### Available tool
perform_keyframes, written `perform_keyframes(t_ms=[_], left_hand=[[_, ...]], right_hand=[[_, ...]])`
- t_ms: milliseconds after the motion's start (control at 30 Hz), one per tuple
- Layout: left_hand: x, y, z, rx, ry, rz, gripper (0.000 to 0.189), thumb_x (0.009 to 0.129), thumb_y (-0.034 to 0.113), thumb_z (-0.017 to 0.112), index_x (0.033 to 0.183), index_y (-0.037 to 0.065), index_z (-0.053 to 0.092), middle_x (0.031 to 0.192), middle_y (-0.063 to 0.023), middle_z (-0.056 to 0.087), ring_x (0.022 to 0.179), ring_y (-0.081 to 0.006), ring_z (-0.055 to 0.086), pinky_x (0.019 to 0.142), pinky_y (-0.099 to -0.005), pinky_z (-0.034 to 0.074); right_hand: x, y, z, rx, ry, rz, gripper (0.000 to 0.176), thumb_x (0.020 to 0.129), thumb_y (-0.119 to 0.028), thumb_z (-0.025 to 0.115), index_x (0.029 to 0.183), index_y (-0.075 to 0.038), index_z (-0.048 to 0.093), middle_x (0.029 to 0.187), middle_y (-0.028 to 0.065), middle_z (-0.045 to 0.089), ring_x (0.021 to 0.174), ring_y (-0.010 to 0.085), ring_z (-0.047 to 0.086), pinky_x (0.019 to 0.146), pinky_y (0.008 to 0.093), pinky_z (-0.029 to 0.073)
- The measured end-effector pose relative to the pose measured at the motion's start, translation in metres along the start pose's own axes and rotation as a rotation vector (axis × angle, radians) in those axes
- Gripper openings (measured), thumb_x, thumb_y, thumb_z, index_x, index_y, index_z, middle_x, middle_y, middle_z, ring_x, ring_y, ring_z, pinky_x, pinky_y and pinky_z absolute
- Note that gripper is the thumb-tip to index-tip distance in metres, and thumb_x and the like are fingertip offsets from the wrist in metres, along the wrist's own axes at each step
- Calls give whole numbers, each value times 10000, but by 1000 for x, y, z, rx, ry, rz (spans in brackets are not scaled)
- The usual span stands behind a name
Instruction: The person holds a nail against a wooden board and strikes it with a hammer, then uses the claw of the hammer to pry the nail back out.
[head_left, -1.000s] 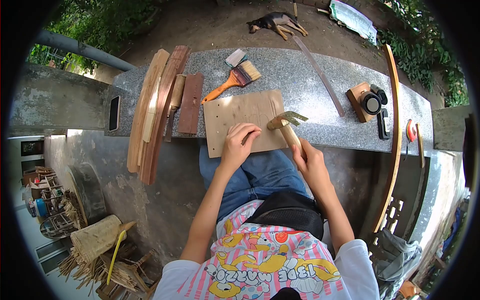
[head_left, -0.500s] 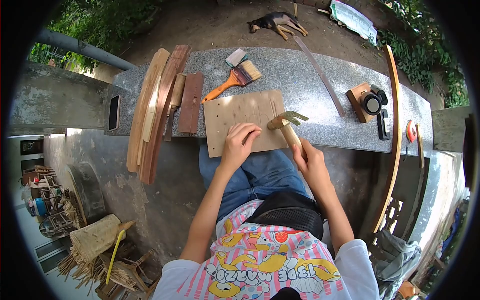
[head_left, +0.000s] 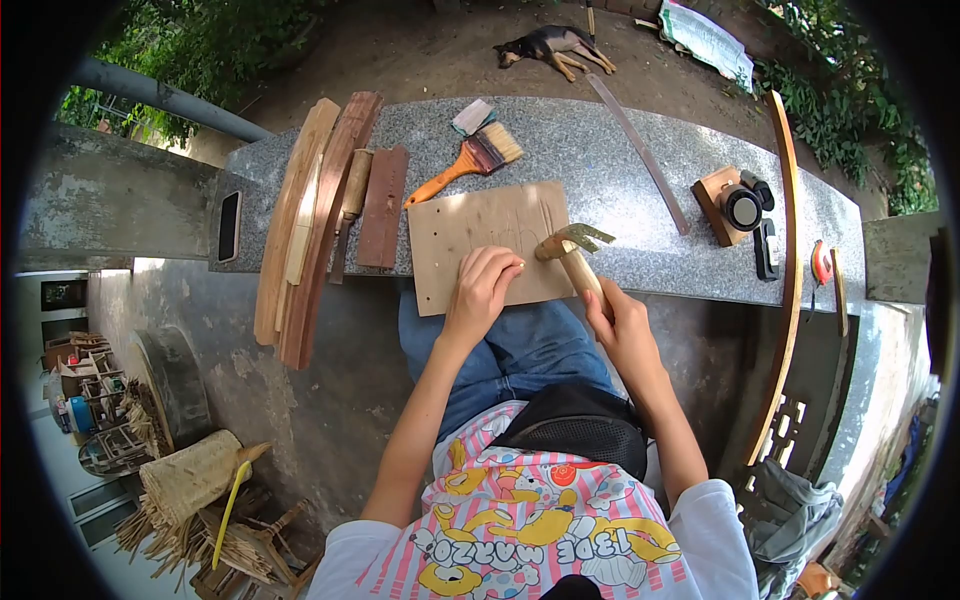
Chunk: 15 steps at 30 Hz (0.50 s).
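Observation:
My right hand (head_left: 622, 322) is wrapped round the wooden handle of a hammer (head_left: 578, 262). The hammer's head, with a curved, flat yellowish claw, is over the right side of a thin wooden board (head_left: 480, 225). Small dark holes run along the board's left edge, and faint pencil-like lines mark its surface. My left hand (head_left: 484, 290) rests on the board's near part, left of the hammer head. Its thumb and fingers are pinched together, with a tiny pale spot at the tips; what they hold is too small to name. The board lies over the table's near edge, above my lap.
On the granite table (head_left: 560, 130) lie wooden strips (head_left: 300, 220), a chisel-like tool (head_left: 352, 195), a reddish block (head_left: 383, 205), a paintbrush (head_left: 470, 165), a metal ruler (head_left: 640, 150), a phone (head_left: 229, 226), a wooden block (head_left: 718, 205) and a tape measure (head_left: 822, 262). A dog (head_left: 555, 47) lies beyond.
My left fingertips have shifted slightly, and a tiny pale spot now shows at them. The hammer and right hand stay almost in place.

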<state>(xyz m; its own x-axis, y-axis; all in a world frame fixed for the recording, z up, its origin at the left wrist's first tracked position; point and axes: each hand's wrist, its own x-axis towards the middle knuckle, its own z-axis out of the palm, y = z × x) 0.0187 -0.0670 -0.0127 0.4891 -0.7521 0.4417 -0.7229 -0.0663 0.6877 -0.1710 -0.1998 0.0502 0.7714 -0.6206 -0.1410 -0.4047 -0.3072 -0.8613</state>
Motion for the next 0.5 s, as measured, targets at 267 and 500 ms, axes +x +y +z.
perform_keyframes(t_ms=[267,500], left_hand=[[-2,-1,2,23,-3,38,144,854,18,728,970,6,644,983,-95,654,954,-290,635,850,-394,475],[-1,-1,1,10,18,20,143,841,7,728,961,-2,651,990,-100,652,967,-300,633,856,-402,480]], right_hand=[[-15,-25,-5,-8,20,-83,251,991,-142,657,1158,42,622,797,208,621,633,322,591,630,387,490],[-15,-12,2,-79,12,-178,286,975,-130,671,1208,26,615,879,224,658,727,377,660,675,414,520]])
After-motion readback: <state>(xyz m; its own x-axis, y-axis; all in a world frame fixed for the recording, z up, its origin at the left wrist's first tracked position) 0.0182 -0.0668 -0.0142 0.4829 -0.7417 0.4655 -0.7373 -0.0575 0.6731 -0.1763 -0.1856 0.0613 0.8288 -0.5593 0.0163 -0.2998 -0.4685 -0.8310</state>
